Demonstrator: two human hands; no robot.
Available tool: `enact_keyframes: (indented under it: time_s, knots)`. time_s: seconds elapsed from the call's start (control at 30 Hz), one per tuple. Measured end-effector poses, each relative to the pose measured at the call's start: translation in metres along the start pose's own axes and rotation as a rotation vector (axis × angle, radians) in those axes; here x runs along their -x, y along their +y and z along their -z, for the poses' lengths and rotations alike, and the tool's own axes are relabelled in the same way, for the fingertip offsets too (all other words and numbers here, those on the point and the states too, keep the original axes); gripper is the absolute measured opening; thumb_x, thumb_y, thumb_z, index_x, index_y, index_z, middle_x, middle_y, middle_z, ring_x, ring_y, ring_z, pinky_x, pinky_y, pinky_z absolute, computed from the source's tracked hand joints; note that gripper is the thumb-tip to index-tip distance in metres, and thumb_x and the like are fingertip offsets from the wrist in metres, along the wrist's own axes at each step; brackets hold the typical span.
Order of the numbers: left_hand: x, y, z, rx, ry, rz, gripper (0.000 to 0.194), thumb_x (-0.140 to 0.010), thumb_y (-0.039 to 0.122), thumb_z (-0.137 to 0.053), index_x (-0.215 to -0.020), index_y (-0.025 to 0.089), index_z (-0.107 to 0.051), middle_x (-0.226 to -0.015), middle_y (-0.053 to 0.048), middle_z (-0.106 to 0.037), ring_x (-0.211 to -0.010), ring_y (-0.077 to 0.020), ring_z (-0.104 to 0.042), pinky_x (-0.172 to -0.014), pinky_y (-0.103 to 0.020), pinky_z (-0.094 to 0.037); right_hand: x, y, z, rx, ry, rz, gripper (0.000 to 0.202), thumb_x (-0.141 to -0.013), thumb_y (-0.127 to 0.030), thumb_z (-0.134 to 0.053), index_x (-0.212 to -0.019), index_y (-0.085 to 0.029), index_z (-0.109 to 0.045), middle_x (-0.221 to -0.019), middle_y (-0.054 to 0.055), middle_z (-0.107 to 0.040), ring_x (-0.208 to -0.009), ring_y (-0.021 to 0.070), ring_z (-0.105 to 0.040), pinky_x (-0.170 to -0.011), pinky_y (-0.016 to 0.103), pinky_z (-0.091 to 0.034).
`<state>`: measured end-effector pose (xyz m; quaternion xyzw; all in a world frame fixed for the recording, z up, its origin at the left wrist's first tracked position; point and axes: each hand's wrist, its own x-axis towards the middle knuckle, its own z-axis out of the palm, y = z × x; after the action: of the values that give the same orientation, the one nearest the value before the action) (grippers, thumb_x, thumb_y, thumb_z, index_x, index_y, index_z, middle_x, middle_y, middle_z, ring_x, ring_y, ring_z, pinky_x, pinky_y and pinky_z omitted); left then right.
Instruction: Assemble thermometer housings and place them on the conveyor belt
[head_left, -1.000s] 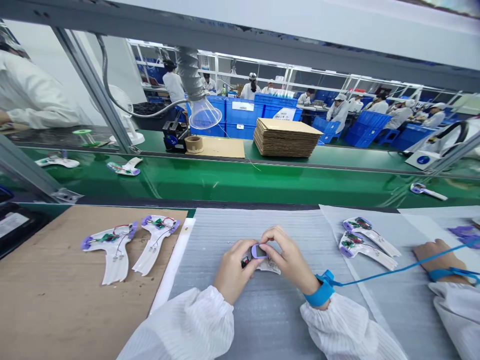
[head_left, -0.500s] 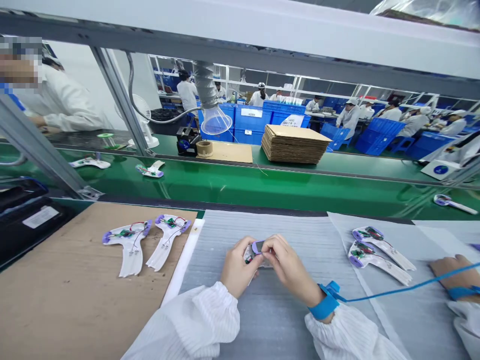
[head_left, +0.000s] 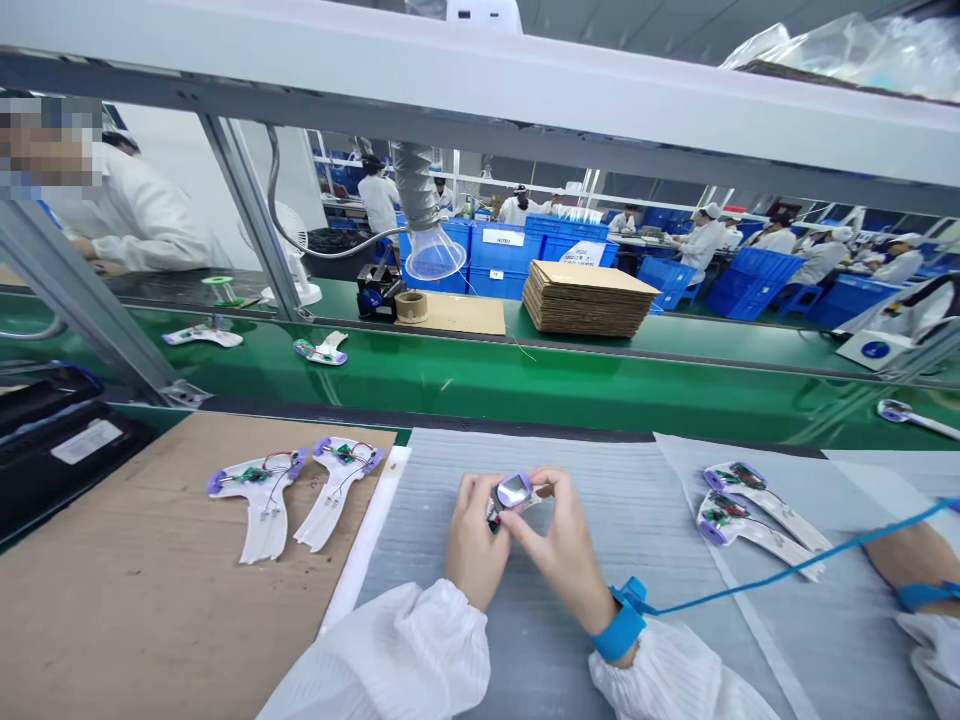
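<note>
Close together over the mat, both hands hold a gun-shaped device (head_left: 534, 497) that looks like an infrared thermometer, with a small purple-framed screen (head_left: 514, 490) facing up. My left hand (head_left: 476, 540) wraps round its left side, fingers closed. My right hand (head_left: 559, 535), with a blue wrist strap (head_left: 621, 625), pinches the right side with thumb and fingers. Much of the device is hidden by the hands. To the left, two white thermometer halves (head_left: 262, 490) with wires and green boards lie on cardboard (head_left: 150, 580). Two more white and purple halves (head_left: 757, 510) lie to the right.
A green conveyor belt (head_left: 570, 385) runs behind the mat (head_left: 420, 520), carrying several white parts. Beyond it stand a cardboard stack (head_left: 589, 300), a tape roll (head_left: 411, 306) and an extraction hose (head_left: 416, 190). A co-worker's hand (head_left: 915, 560) is at right; a black case (head_left: 71, 450) sits left.
The purple-framed screen has tilted up towards me and shows more fully. My right fingers have shifted from its front to the right side of the device. The camera view has tilted slightly upward.
</note>
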<state>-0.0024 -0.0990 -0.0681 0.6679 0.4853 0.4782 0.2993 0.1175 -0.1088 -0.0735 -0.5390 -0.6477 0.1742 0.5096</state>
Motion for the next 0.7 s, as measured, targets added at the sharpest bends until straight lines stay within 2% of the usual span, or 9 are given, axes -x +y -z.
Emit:
enact_keyframes:
  time_s: [0.13,0.23,0.3,0.33,0.4,0.5,0.7]
  knots:
    - [0.007,0.000,-0.008,0.100,-0.042,0.002,0.024,-0.076,0.013,-0.054,-0.099,0.021,-0.053,-0.097,-0.005,-0.052,-0.094,-0.0203,-0.053,-0.082,-0.032,-0.041,0.001,-0.001,-0.002,-0.005,0.068,-0.055,0.033,-0.071,-0.021,-0.065,-0.095,-0.021,-0.042,-0.092,0.004,-0.051,-0.087,0.0208,-0.052,-0.076,0.036,-0.044]
    - [0.006,-0.006,-0.014,0.332,-0.100,0.156,0.038,-0.074,0.016,-0.058,-0.110,0.021,-0.047,-0.098,-0.004,-0.056,-0.091,-0.0199,-0.055,-0.081,-0.031,-0.043,0.002,-0.004,0.003,-0.053,0.102,-0.014,0.031,-0.072,-0.020,-0.064,-0.093,-0.022,-0.041,-0.095,0.005,-0.051,-0.092,0.0213,-0.052,-0.079,0.036,-0.043]
    - [0.003,-0.010,-0.014,0.467,-0.149,0.242,0.039,-0.072,0.018,-0.060,-0.109,0.019,-0.047,-0.096,-0.005,-0.058,-0.087,-0.0195,-0.057,-0.079,-0.030,-0.044,0.002,-0.005,0.007,-0.097,0.087,0.033,0.032,-0.072,-0.019,-0.063,-0.093,-0.022,-0.040,-0.097,0.006,-0.051,-0.094,0.0214,-0.052,-0.080,0.036,-0.043]
    - [0.001,-0.012,-0.013,0.480,-0.150,0.239,0.037,-0.071,0.018,-0.062,-0.105,0.018,-0.050,-0.096,-0.005,-0.058,-0.088,-0.0199,-0.057,-0.079,-0.030,-0.044,0.002,-0.006,0.009,-0.112,0.071,0.052,0.031,-0.072,-0.018,-0.063,-0.093,-0.022,-0.040,-0.097,0.006,-0.051,-0.095,0.0214,-0.051,-0.081,0.036,-0.042]
    - [-0.002,-0.012,-0.010,0.385,-0.102,0.162,0.034,-0.067,0.015,-0.065,-0.099,0.018,-0.055,-0.097,-0.005,-0.056,-0.092,-0.0208,-0.055,-0.082,-0.031,-0.042,0.002,-0.008,0.012,-0.117,0.036,0.066,0.030,-0.073,-0.018,-0.062,-0.092,-0.022,-0.040,-0.097,0.006,-0.052,-0.095,0.0214,-0.051,-0.081,0.036,-0.042]
    - [-0.002,-0.008,-0.004,0.191,-0.031,0.070,0.035,-0.066,0.010,-0.063,-0.099,0.020,-0.057,-0.094,-0.004,-0.050,-0.089,-0.0189,-0.053,-0.080,-0.030,-0.043,0.001,-0.010,0.017,-0.078,-0.003,0.070,0.029,-0.073,-0.019,-0.063,-0.092,-0.021,-0.041,-0.096,0.006,-0.053,-0.090,0.0205,-0.052,-0.076,0.035,-0.043]
    - [0.000,-0.003,-0.004,0.118,-0.046,0.014,0.036,-0.068,0.010,-0.064,-0.101,0.023,-0.057,-0.093,-0.002,-0.046,-0.089,-0.0172,-0.051,-0.080,-0.029,-0.043,0.000,-0.012,0.021,-0.015,-0.055,0.061,0.031,-0.072,-0.020,-0.063,-0.095,-0.021,-0.042,-0.094,0.004,-0.055,-0.084,0.0183,-0.052,-0.074,0.034,-0.043]
